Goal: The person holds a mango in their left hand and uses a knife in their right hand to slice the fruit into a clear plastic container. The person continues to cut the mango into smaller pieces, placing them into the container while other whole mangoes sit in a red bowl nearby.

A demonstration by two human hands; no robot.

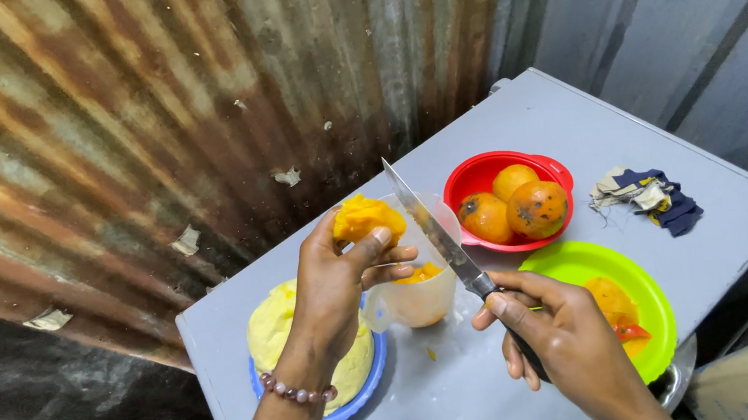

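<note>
1. Centrally, clear plastic cup on grey tabletop, orange fruit pieces inside.
2. Left hand: fingers closed on peeled orange fruit, held above cup.
3. Right hand: fisted on knife, blade slanting over cup.
4. Red bowl of three fruits behind cup.
5. Green plate with scraps, right of cup.
6. Blue plate of yellow dough, left of cup.

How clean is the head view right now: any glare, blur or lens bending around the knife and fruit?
Head view: even, soft light, faint shadows under the hands; the steel knife blade catches a mild sheen, no harsh glare; the peeled yellow-orange fruit piece in the left hand is sharp; wide-angle bending curves the grey table's edge and the corrugated metal wall.
</note>
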